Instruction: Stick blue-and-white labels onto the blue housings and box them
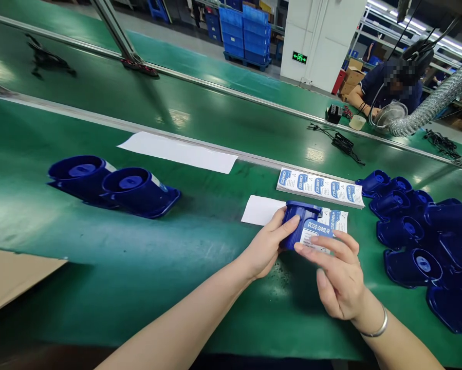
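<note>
My left hand [267, 244] is wrapped around a dark blue plastic housing [292, 231], its flange facing up. On the housing's side lies a blue and white label [317, 228] printed "DCS2Q-5000L/H". The fingers of my right hand [340, 272] are stretched over the label, touching its lower part, while the thumb stays apart. Behind the housing is a label sheet [263, 209], bare white at its left and with printed labels at its right. A stack of label sheets [319, 187] lies just beyond it.
Two labelled blue housings [138, 192] sit on the green table [200, 288] at left. Many unlabelled-looking housings [416, 264] crowd the right. A blank white strip [179, 151] lies by the metal rail. Cardboard [18, 277] is at lower left. Across the bench, a person [392, 85] works near a duct.
</note>
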`<state>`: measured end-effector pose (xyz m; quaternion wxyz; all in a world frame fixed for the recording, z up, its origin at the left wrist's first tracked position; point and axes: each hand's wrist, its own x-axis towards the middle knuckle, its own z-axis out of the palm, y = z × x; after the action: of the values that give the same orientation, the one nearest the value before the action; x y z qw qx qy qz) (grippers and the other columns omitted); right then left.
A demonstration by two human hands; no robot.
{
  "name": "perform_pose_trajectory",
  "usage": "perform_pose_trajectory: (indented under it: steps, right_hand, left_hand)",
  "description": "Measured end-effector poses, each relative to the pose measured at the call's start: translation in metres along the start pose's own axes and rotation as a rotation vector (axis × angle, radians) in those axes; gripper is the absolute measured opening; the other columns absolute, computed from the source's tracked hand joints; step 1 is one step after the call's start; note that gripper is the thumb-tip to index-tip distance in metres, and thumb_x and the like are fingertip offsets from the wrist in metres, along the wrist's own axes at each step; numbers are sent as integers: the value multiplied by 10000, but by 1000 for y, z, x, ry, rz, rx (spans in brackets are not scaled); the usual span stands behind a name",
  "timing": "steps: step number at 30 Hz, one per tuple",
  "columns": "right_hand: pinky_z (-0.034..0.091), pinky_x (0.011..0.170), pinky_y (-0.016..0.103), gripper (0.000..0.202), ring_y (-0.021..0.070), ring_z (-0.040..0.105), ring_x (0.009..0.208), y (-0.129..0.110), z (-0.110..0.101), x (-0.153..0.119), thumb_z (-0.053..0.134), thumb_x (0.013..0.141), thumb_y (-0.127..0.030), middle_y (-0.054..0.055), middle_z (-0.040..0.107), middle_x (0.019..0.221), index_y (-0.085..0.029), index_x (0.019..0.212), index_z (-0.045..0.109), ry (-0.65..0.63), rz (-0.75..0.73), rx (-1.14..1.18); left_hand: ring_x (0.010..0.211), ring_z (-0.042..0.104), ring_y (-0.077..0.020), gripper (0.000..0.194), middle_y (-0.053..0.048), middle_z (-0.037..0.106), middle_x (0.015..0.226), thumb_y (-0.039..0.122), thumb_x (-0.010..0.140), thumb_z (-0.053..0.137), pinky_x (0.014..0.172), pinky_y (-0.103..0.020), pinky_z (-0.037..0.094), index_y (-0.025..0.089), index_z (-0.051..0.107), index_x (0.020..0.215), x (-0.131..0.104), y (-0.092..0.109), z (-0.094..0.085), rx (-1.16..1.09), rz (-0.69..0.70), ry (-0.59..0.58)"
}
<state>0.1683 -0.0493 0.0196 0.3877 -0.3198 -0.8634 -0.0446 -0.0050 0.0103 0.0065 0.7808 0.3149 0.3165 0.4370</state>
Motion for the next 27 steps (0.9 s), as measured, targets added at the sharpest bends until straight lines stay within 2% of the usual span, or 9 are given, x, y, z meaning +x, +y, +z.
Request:
perform_pose_trajectory:
  steps: [2, 4, 6, 8, 9, 11, 13, 18, 27]
  right_hand:
    - [337, 1098, 425, 506, 224, 663, 1092, -4, -2, -1, 455, 844, -100, 41, 758, 1113, -165, 1336, 554, -1, -84, 5]
    - [378, 1062, 442, 447, 238, 648, 1086, -3, -3, -3, 482, 862, -122, 41, 752, 1092, -201, 1294, 565, 84, -81, 29]
    - [438, 981, 475, 338, 273, 622, 1077, 2, -2, -5, 497, 909, -177, 68, 714, 1078, -227, 1234, 577, 273, 110, 106]
    - [473, 887, 456, 202, 278, 610, 1014, 10, 1, -7, 490, 969, -248, 80, 657, 1021, -233, 1142, 592, 434, 425, 221]
    - [473, 850, 426, 153, 263, 605, 965, 14, 3, -7, 483, 994, -283, 72, 631, 981, -230, 1082, 596, 453, 578, 284]
    - [452, 786, 367, 182, 225, 584, 863, 19, 6, -6, 473, 1026, -357, 45, 596, 893, -224, 967, 583, 378, 803, 412]
    - [417, 725, 329, 282, 197, 543, 778, 21, 9, -5, 464, 1035, -434, 16, 559, 803, -220, 873, 551, 262, 898, 527]
    - [329, 623, 293, 403, 155, 428, 662, 16, 7, 2, 486, 1017, -511, -22, 458, 702, -214, 746, 462, 176, 898, 561]
    - [331, 620, 289, 376, 136, 424, 644, 14, 1, 5, 548, 1014, -348, -31, 440, 679, -210, 694, 407, 216, 815, 449]
  left_hand:
    - [1240, 575, -297, 459, -70, 662, 1304, 449, 873, 719, 979, -394, 497, 246, 605, 1268, 2, 1, -2, -20, 10, 16]
    - [1247, 574, -296, 475, -61, 656, 1318, 457, 873, 720, 980, -403, 505, 270, 592, 1290, 3, 3, -3, -42, 13, 33]
    - [1265, 567, -296, 498, -59, 645, 1340, 465, 873, 720, 1011, -418, 497, 286, 579, 1315, 3, 3, -4, -65, 22, 42]
    - [1280, 561, -300, 546, -66, 633, 1360, 461, 860, 739, 1047, -438, 479, 291, 558, 1345, 4, 3, -5, -89, 38, 51]
    - [1288, 557, -302, 579, -70, 627, 1370, 451, 846, 758, 1062, -445, 469, 292, 545, 1360, 4, 2, -6, -97, 48, 59]
    - [1309, 543, -305, 642, -77, 616, 1387, 418, 811, 803, 1088, -455, 452, 286, 527, 1375, 4, 1, -7, -99, 72, 74]
    - [1323, 530, -320, 655, -96, 614, 1389, 414, 780, 831, 1102, -467, 442, 256, 549, 1350, 3, -1, -7, -82, 83, 61]
    - [1327, 526, -347, 620, -126, 636, 1355, 450, 731, 859, 1115, -481, 433, 201, 630, 1251, 1, -6, -8, -30, 54, 12]
    - [1307, 548, -346, 565, -120, 677, 1300, 461, 703, 874, 1120, -467, 437, 192, 689, 1164, -1, -10, -3, 18, -18, 21]
